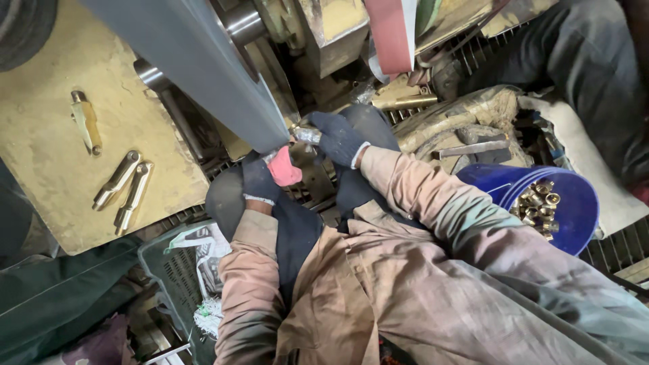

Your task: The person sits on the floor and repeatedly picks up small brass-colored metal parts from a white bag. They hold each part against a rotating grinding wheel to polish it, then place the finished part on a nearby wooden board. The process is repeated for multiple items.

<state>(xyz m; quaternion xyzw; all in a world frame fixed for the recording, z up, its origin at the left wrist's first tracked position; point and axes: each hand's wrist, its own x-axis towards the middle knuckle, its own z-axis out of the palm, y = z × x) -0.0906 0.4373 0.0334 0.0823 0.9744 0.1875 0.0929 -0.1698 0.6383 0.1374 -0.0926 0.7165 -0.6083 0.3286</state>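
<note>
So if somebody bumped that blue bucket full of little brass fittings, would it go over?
Probably not easily. The blue bucket holds a heap of brass fittings, so it is likely heavy for its size. It already sits tilted, though, so a hard shove might spill some, and the rounded fittings would probably roll.

Both arms reach up from the lower middle of the frame toward its centre, in loose, dusty pinkish-brown sleeves. The left hand (269, 177) sits just left of centre in a dark glove with a pink-red patch at the fingers (284, 169), which curl inward. The left forearm runs almost straight up the frame. The right hand (339, 138), in a dark blue glove with a pale cuff, lies slightly higher and to the right, fingers bent and pinched together toward the upper left. The right forearm slants down to the right, elbow bent. The two hands are close together, nearly touching.
</note>
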